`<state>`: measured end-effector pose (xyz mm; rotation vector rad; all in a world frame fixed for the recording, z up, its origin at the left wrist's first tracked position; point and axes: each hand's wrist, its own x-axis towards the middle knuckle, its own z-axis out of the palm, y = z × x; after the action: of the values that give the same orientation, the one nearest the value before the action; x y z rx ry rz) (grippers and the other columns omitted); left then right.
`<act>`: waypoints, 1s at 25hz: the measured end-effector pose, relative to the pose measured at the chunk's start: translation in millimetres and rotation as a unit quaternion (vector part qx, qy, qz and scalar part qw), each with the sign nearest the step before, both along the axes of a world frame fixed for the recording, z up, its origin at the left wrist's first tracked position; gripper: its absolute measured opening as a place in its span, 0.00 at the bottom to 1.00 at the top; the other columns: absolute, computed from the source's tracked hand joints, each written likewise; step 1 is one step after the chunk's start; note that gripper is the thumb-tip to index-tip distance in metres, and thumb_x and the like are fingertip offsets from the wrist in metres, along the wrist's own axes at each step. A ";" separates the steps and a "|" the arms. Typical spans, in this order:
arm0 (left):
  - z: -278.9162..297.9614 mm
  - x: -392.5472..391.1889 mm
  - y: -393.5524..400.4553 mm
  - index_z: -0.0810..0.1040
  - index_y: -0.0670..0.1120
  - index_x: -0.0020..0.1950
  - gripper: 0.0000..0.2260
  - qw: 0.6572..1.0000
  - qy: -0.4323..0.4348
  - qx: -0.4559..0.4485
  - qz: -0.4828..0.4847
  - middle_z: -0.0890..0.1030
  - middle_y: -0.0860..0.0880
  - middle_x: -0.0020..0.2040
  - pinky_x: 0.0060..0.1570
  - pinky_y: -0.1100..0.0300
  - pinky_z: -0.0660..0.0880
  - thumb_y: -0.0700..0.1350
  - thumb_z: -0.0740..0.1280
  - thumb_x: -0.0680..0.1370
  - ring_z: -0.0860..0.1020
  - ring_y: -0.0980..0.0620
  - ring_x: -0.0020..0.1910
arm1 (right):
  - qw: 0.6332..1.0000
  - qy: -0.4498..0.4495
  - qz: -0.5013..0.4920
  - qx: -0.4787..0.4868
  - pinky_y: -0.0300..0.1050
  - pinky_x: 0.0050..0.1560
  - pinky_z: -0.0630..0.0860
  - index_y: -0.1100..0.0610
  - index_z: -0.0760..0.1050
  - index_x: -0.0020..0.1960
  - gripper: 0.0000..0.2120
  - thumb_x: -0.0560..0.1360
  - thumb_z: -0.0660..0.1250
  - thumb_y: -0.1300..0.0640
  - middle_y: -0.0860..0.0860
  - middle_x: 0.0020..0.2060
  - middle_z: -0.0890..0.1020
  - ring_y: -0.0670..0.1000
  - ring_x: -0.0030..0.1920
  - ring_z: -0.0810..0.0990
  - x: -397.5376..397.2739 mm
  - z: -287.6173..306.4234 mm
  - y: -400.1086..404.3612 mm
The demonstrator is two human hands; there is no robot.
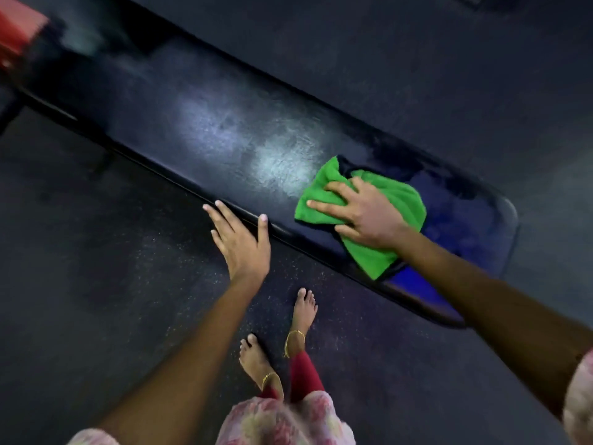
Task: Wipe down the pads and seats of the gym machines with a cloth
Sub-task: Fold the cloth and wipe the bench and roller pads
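Green cloth flat on bench pad, under spread right-hand fingers pressing it; left hand released, fingers straight on near edge; cloth judged soft, light; best palmed at centre.

The right hand presses a green cloth flat on the long black bench pad. The left hand, fingers straight, rests against the pad's near edge. Bare feet stand on dark speckled floor.

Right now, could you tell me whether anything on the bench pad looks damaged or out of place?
Nothing stands out. The pad shows only pale sheen, no visible tears. The green cloth lies bunched under the right hand.
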<state>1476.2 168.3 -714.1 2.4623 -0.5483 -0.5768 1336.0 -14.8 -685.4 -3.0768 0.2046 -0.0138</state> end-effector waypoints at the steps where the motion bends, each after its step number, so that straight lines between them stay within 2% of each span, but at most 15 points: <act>1: 2.5 -9.0 0.3 0.40 0.36 0.75 0.36 1.000 0.007 0.003 -0.010 0.38 0.37 0.76 0.73 0.50 0.43 0.55 0.56 0.80 0.45 0.43 0.76 | 1.000 0.002 -0.006 -0.003 0.54 0.46 0.74 0.47 0.67 0.69 0.27 0.71 0.55 0.45 0.61 0.58 0.75 0.60 0.48 0.70 -10.9 2.1 -15.6; 3: 7.5 -24.8 -1.0 0.40 0.35 0.75 0.37 1.000 0.020 0.007 -0.023 0.37 0.37 0.76 0.73 0.50 0.43 0.55 0.57 0.80 0.45 0.43 0.76 | 0.972 -0.015 -0.233 0.012 0.57 0.50 0.74 0.47 0.67 0.70 0.26 0.72 0.56 0.46 0.63 0.60 0.74 0.64 0.51 0.72 -17.5 8.4 -18.0; 5: 11.5 -37.1 -4.2 0.40 0.35 0.75 0.37 0.999 0.032 0.006 -0.021 0.37 0.37 0.76 0.73 0.50 0.44 0.55 0.57 0.80 0.46 0.43 0.76 | 0.861 -0.030 -0.507 0.035 0.57 0.53 0.72 0.47 0.67 0.70 0.26 0.72 0.61 0.48 0.60 0.64 0.71 0.64 0.55 0.70 -6.5 4.2 14.0; 6: 12.8 -40.7 -6.1 0.40 0.35 0.75 0.37 0.999 0.037 0.005 -0.016 0.37 0.37 0.76 0.73 0.50 0.45 0.54 0.57 0.80 0.47 0.42 0.76 | 0.833 -0.031 -0.550 0.045 0.56 0.51 0.71 0.47 0.68 0.70 0.26 0.72 0.62 0.49 0.60 0.64 0.71 0.63 0.55 0.70 0.8 5.5 34.7; 7: 13.4 -44.1 -8.1 0.40 0.34 0.75 0.37 0.999 0.040 0.005 -0.012 0.38 0.37 0.76 0.73 0.49 0.45 0.54 0.57 0.80 0.47 0.42 0.76 | 0.852 -0.044 -0.520 0.047 0.56 0.48 0.72 0.47 0.69 0.69 0.26 0.71 0.63 0.49 0.60 0.62 0.73 0.63 0.53 0.71 1.2 8.0 50.2; 8: 13.4 -45.8 -9.1 0.40 0.34 0.75 0.37 0.999 0.042 0.007 -0.009 0.38 0.37 0.76 0.73 0.48 0.46 0.54 0.58 0.80 0.48 0.41 0.76 | 0.905 -0.048 -0.421 0.039 0.55 0.45 0.74 0.47 0.71 0.68 0.26 0.70 0.61 0.48 0.60 0.60 0.75 0.62 0.49 0.72 -8.5 5.5 58.6; 10: 13.9 -47.5 -8.5 0.40 0.34 0.75 0.38 0.999 0.039 0.017 -0.010 0.38 0.37 0.76 0.73 0.48 0.46 0.55 0.59 0.79 0.47 0.41 0.76 | 0.989 -0.025 -0.148 0.002 0.54 0.44 0.74 0.47 0.70 0.68 0.26 0.70 0.56 0.46 0.59 0.58 0.76 0.61 0.47 0.72 -50.2 -2.2 45.5; 12: 16.0 -47.8 -8.9 0.40 0.33 0.74 0.39 0.999 0.024 0.027 -0.024 0.38 0.36 0.76 0.73 0.48 0.44 0.55 0.59 0.79 0.45 0.42 0.76 | 0.999 -0.011 -0.046 0.006 0.55 0.46 0.74 0.48 0.69 0.68 0.26 0.70 0.55 0.46 0.61 0.58 0.76 0.61 0.46 0.73 -85.2 2.3 10.3; 15: 20.8 -53.3 -12.5 0.40 0.33 0.74 0.38 0.998 0.013 0.023 -0.059 0.38 0.35 0.75 0.73 0.50 0.41 0.53 0.60 0.80 0.41 0.40 0.76 | 0.969 -0.033 -0.245 -0.011 0.56 0.50 0.75 0.49 0.69 0.69 0.27 0.71 0.56 0.47 0.62 0.59 0.74 0.64 0.48 0.73 -95.3 10.0 -11.1; 18: 26.9 -70.6 -19.7 0.40 0.33 0.74 0.38 0.997 0.051 0.005 -0.055 0.36 0.35 0.75 0.73 0.54 0.40 0.50 0.61 0.80 0.39 0.39 0.75 | 0.831 -0.016 -0.556 0.021 0.55 0.53 0.68 0.46 0.65 0.71 0.26 0.74 0.59 0.45 0.57 0.66 0.69 0.62 0.57 0.68 -66.8 11.8 19.7; 19: 28.6 -75.3 -21.7 0.39 0.33 0.74 0.37 0.997 0.059 -0.001 -0.048 0.36 0.35 0.75 0.73 0.55 0.41 0.50 0.60 0.80 0.38 0.40 0.75 | 0.793 -0.014 -0.608 0.040 0.54 0.53 0.67 0.46 0.64 0.72 0.26 0.74 0.60 0.46 0.56 0.67 0.68 0.62 0.58 0.68 -58.3 15.2 32.0; 20: 29.3 -77.9 -22.5 0.39 0.33 0.74 0.37 0.997 0.062 -0.005 -0.043 0.36 0.35 0.75 0.72 0.56 0.41 0.49 0.60 0.80 0.38 0.40 0.75 | 0.789 -0.018 -0.612 0.054 0.54 0.52 0.67 0.46 0.65 0.72 0.26 0.74 0.61 0.46 0.56 0.67 0.68 0.62 0.58 0.68 -53.9 18.4 39.5; 21: 28.4 -78.3 -22.3 0.39 0.33 0.74 0.37 0.997 0.062 -0.007 -0.041 0.36 0.36 0.75 0.72 0.56 0.42 0.50 0.60 0.80 0.38 0.40 0.75 | 0.838 -0.017 -0.541 0.059 0.54 0.52 0.68 0.46 0.65 0.71 0.26 0.74 0.60 0.47 0.57 0.67 0.69 0.62 0.57 0.69 -57.9 19.2 40.0; 23: 23.4 -76.9 -19.2 0.39 0.33 0.74 0.37 0.997 0.058 -0.008 -0.053 0.36 0.36 0.75 0.73 0.56 0.42 0.51 0.59 0.80 0.38 0.40 0.75 | 0.963 0.000 -0.267 0.026 0.54 0.48 0.74 0.48 0.69 0.69 0.26 0.72 0.56 0.46 0.60 0.63 0.74 0.63 0.50 0.73 -89.1 16.7 18.7; 25: 19.3 -75.8 -15.4 0.38 0.33 0.74 0.38 0.996 0.055 -0.012 -0.070 0.35 0.35 0.75 0.73 0.54 0.43 0.52 0.60 0.80 0.38 0.40 0.75 | 0.996 0.006 -0.090 -0.018 0.56 0.46 0.76 0.49 0.72 0.67 0.26 0.70 0.54 0.47 0.63 0.59 0.76 0.64 0.46 0.75 -129.0 16.4 -28.2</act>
<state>1400.4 152.9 -694.9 2.3664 -0.6837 -0.7531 1207.0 -43.0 -668.9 -3.0831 0.4871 -0.0084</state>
